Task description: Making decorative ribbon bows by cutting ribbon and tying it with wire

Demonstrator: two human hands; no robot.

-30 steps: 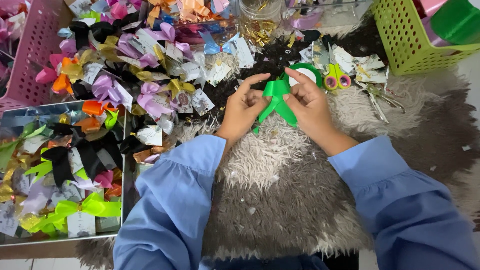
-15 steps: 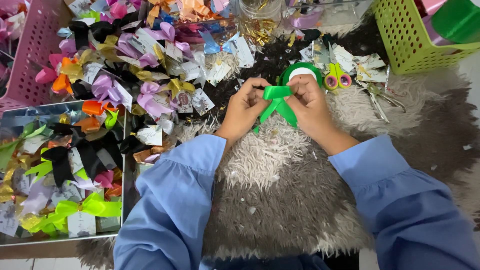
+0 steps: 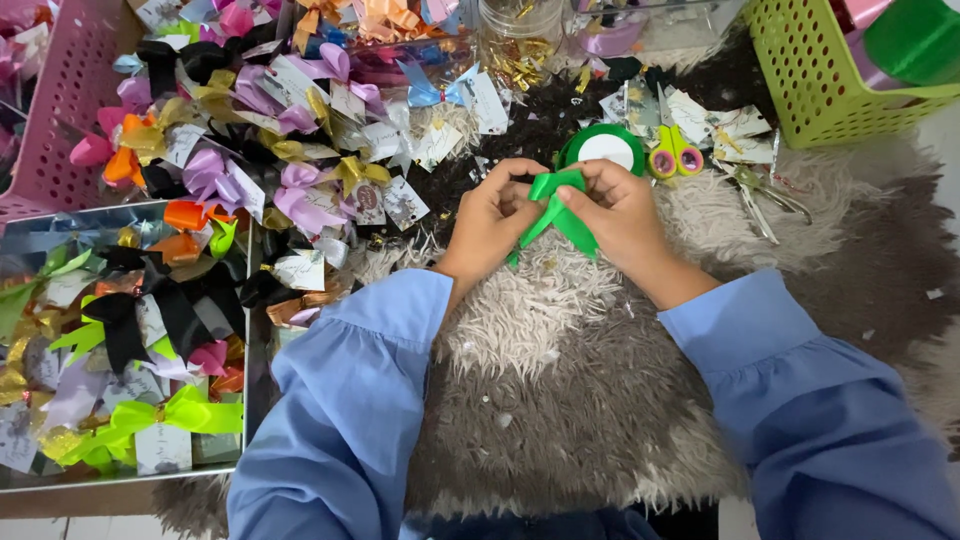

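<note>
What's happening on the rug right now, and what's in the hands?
A person in blue sleeves holds a green ribbon with both hands over a shaggy grey rug. The left hand and right hand pinch it together at its middle, with its tails hanging down. A green ribbon roll and scissors lie just beyond. Finished bows are piled on the left, more in a tray.

Head camera looks steeply down, close over the shaggy rug (image 3: 560, 400).

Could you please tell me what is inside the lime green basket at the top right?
The lime green basket holds a green roll and something pink at the frame's edge. Its wall and the frame hide everything else.
</note>
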